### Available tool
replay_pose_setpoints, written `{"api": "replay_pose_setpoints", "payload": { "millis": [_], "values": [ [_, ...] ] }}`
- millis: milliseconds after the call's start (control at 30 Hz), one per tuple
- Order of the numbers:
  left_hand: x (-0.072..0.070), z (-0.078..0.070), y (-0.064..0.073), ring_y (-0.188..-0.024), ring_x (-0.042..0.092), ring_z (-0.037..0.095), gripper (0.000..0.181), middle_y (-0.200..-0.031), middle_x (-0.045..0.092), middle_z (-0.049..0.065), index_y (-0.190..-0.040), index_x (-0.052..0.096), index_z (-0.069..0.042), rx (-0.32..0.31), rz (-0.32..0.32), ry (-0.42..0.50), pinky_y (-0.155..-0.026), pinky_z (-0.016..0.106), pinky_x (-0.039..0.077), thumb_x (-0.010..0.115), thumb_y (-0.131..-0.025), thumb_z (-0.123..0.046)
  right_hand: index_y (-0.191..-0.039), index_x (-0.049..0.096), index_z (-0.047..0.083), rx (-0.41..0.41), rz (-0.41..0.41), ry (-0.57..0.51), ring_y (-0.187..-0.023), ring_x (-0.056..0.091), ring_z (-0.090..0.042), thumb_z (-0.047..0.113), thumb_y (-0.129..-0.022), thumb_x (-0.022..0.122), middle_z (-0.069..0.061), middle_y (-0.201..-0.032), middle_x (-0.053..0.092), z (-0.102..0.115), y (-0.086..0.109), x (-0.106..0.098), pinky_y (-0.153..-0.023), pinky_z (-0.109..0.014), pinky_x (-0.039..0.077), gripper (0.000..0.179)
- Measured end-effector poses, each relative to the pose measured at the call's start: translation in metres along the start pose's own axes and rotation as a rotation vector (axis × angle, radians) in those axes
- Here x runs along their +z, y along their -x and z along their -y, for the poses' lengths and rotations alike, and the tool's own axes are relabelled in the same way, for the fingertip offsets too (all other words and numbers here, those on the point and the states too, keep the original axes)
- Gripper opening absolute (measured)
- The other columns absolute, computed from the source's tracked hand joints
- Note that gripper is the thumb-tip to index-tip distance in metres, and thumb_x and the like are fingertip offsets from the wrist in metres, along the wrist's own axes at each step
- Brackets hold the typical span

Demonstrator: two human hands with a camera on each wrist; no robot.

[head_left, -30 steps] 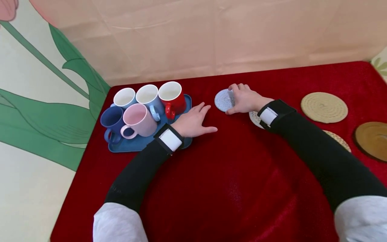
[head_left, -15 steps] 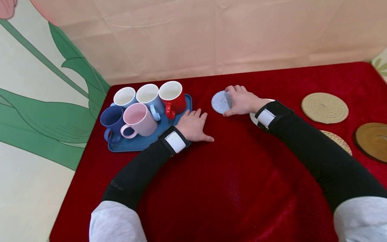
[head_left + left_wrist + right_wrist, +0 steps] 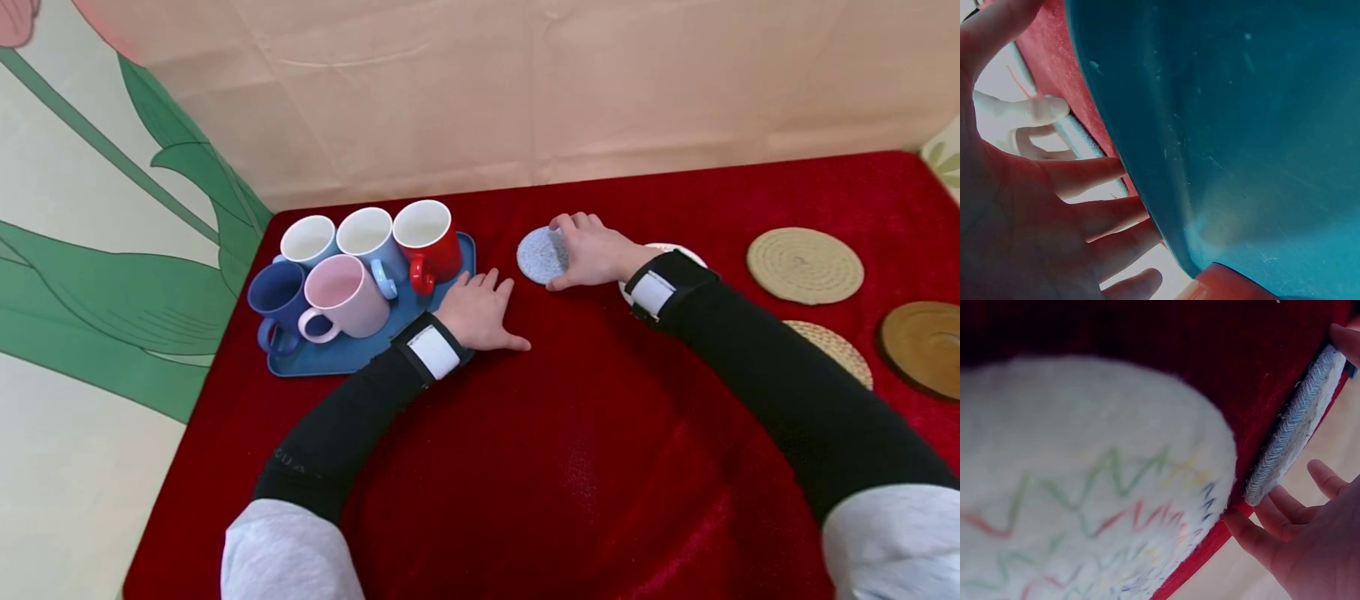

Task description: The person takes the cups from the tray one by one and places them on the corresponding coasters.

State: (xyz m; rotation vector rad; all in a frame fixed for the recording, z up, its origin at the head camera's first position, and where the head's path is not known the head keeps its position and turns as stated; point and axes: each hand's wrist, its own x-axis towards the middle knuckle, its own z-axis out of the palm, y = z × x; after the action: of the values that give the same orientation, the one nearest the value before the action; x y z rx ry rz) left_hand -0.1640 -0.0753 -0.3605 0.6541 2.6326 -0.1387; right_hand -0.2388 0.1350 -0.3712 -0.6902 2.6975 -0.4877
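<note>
My right hand (image 3: 596, 252) holds a light blue round woven coaster (image 3: 538, 255) by its edge, thumb on the near side and fingers on the far side. In the right wrist view the coaster (image 3: 1297, 428) lies flat or nearly so on the red cloth. My left hand (image 3: 478, 313) has spread fingers along the right rim of a blue tray (image 3: 330, 360); in the left wrist view the fingertips meet the tray's edge (image 3: 1147, 212). On that tray stand a red mug (image 3: 444, 257), a pink mug (image 3: 362, 310), a dark blue mug (image 3: 288, 310) and two light blue mugs.
Beneath my right wrist lies a white round mat (image 3: 1085, 419) with coloured zigzag stitching. Farther right are a beige coiled mat (image 3: 806, 267), a patterned woven mat (image 3: 836, 350) and a brown round board (image 3: 926, 350). A draped wall backs the red-covered table (image 3: 570, 467).
My right hand has slid the light blue coaster a little to the left, toward the tray. My left hand has drawn slightly nearer and settled against the tray's edge.
</note>
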Motion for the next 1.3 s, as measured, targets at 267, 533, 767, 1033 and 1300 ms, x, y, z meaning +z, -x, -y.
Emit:
{"api": "replay_pose_setpoints", "payload": {
  "millis": [267,533,767,1033,1300],
  "values": [
    [0.0005,0.0002,0.0002,-0.150,0.030,0.033,0.100,-0.165,0.028,0.015,-0.161,0.030,-0.009,0.004,0.004,-0.003,-0.124,0.050,0.018,0.061,-0.088,-0.071,-0.143,0.030,0.001,-0.008,0.009,0.005,-0.125,0.038,-0.043,0.035,-0.081,0.081,-0.030,-0.136,0.040,0.0029,-0.0039,0.0033,-0.103,-0.057,0.043,0.087],
    [-0.0009,0.0005,0.0007,-0.150,0.029,0.033,0.101,-0.166,0.027,0.016,-0.161,0.028,-0.010,0.001,0.014,0.000,-0.124,0.051,0.016,0.060,-0.088,-0.071,-0.145,0.028,0.002,0.008,0.026,0.004,-0.126,0.037,-0.042,0.035,-0.081,0.082,-0.029,-0.138,0.039,0.0071,-0.0066,0.0025,-0.104,-0.057,0.043,0.090],
    [-0.0011,0.0007,0.0008,-0.150,0.029,0.033,0.099,-0.165,0.027,0.015,-0.161,0.029,-0.010,0.010,0.016,0.013,-0.124,0.052,0.016,0.061,-0.089,-0.070,-0.147,0.027,0.003,0.024,0.037,0.002,-0.127,0.036,-0.042,0.036,-0.081,0.082,-0.029,-0.140,0.038,0.0087,-0.0075,0.0034,-0.104,-0.057,0.043,0.091],
    [-0.0019,-0.0002,0.0005,-0.150,0.029,0.033,0.100,-0.165,0.027,0.015,-0.161,0.029,-0.010,0.007,0.014,-0.010,-0.124,0.053,0.016,0.059,-0.089,-0.071,-0.148,0.026,0.003,0.042,0.047,0.003,-0.129,0.035,-0.042,0.037,-0.082,0.082,-0.029,-0.143,0.038,0.0085,-0.0075,0.0023,-0.107,-0.059,0.042,0.093],
    [-0.0020,-0.0013,0.0016,-0.149,0.031,0.033,0.100,-0.165,0.028,0.016,-0.161,0.029,-0.010,0.009,0.007,-0.036,-0.123,0.053,0.017,0.059,-0.088,-0.072,-0.154,0.022,0.002,0.045,0.054,-0.010,-0.133,0.034,-0.045,0.042,-0.081,0.081,-0.031,-0.151,0.033,0.0069,-0.0021,-0.0041,-0.108,-0.062,0.039,0.102]
  ]
}}
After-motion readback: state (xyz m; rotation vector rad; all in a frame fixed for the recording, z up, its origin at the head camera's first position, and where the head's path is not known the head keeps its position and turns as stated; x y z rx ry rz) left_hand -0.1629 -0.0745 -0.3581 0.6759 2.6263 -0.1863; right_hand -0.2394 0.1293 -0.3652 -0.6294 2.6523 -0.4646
